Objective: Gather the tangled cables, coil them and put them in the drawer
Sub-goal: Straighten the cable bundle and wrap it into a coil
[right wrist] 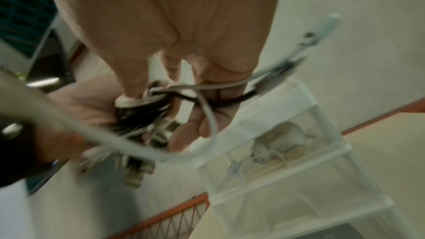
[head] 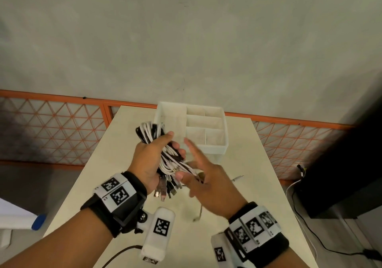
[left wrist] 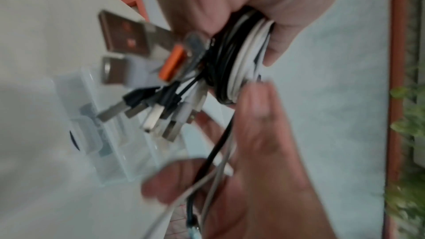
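My left hand grips a coiled bundle of white and black cables above the cream table. Several USB plugs hang from the bundle below the left palm. My right hand is against the bundle's lower side, with loose white and black strands pinched between thumb and fingers. In the right wrist view those strands loop across the fingers. The white divided drawer stands open just beyond both hands, and its translucent wall shows in the right wrist view.
Loose cable ends and another end trail over the table to the right of my hands. An orange mesh fence runs behind the table. A black cabinet with floor cables stands at the right.
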Available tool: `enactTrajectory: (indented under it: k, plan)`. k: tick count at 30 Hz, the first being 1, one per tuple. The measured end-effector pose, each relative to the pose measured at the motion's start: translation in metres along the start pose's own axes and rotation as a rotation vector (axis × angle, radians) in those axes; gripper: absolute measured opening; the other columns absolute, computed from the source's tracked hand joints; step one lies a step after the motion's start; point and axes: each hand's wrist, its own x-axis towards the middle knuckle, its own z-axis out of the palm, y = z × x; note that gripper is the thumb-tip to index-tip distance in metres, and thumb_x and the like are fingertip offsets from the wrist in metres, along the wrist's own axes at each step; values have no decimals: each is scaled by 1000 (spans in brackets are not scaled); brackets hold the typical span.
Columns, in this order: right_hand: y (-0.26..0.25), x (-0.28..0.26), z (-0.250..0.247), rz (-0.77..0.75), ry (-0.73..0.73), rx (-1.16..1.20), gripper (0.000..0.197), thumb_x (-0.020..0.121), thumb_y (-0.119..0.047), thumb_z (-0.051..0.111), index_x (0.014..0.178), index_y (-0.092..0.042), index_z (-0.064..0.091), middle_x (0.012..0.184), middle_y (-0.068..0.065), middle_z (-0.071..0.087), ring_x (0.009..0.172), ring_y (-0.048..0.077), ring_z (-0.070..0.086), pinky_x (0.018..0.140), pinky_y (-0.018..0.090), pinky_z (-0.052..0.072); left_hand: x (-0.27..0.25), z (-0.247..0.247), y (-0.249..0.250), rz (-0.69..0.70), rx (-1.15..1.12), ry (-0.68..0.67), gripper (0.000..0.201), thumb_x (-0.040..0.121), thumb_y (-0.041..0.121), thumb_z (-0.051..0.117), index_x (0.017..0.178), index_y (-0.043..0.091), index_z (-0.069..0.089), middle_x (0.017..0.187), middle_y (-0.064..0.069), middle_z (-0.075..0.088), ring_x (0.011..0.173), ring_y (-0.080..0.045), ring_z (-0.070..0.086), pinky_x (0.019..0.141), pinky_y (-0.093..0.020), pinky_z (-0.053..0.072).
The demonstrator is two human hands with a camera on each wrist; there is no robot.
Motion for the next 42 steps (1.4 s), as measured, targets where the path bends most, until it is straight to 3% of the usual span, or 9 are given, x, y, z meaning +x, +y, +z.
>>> enactTrajectory:
  k: [4,10,15,19,25,28,31,37,42]
  plan:
    - [14,-2,-22,138,-32,97,26,96,-24,65,122,-25,71,60,-5,63,52,12,54,55,27,49,6,-8,10,12,-93,-70,14,90,5,60,76,4,62,69,-13,60,64,-29,63,69,-39,58]
    - [23,-9,-30,213,-172,181,34,94,-18,68,76,-44,77,73,10,71,70,15,68,67,25,51,0,-14,19,-31,-8,-291,9,89,-2,57,83,4,62,73,-17,59,64,-30,63,68,-40,58]
    - [21,6,-41,381,-282,-155,8,77,-14,81,79,-21,83,57,-8,71,54,9,62,60,17,48,-17,-5,6,-48,834,-605,12,81,-2,65,86,8,70,84,-10,74,81,-26,70,80,-37,56]
    - [4,19,-32,276,-169,-450,16,71,-12,70,59,-3,67,55,10,68,59,26,68,61,38,57,-21,12,-11,60,1272,-559,20,78,11,62,71,29,57,70,12,60,70,-5,57,63,-20,42]
    - [-2,20,-30,243,-35,-320,18,73,-2,58,86,-11,66,71,1,67,64,16,65,53,26,51,-8,6,-33,15,913,-433,46,72,4,65,112,22,54,94,-9,71,80,-20,70,77,-44,60]
    - [1,17,-33,320,68,-72,38,83,-10,68,118,-24,63,88,0,73,59,10,69,59,22,52,-4,4,-34,23,713,-405,30,82,2,68,111,9,64,94,-15,72,75,-18,67,74,-38,59]
    - [4,12,-40,353,190,173,13,95,-13,62,105,-16,71,72,5,70,52,16,61,60,32,49,-1,-1,-26,-80,430,-300,12,83,17,75,89,9,69,77,-15,65,68,-25,65,67,-40,56]
    - [-2,2,-40,280,97,286,31,104,-17,49,93,-16,78,65,2,54,59,15,48,66,29,39,7,-7,-13,-238,80,-299,15,79,31,73,76,16,74,73,-8,60,68,-24,65,72,-35,52]
    - [-17,11,-30,223,140,370,17,96,-13,63,95,-9,80,79,4,70,54,0,52,57,11,42,6,-2,-16,-177,153,-374,52,85,37,71,114,-5,66,106,-26,63,92,-34,61,86,-44,49]
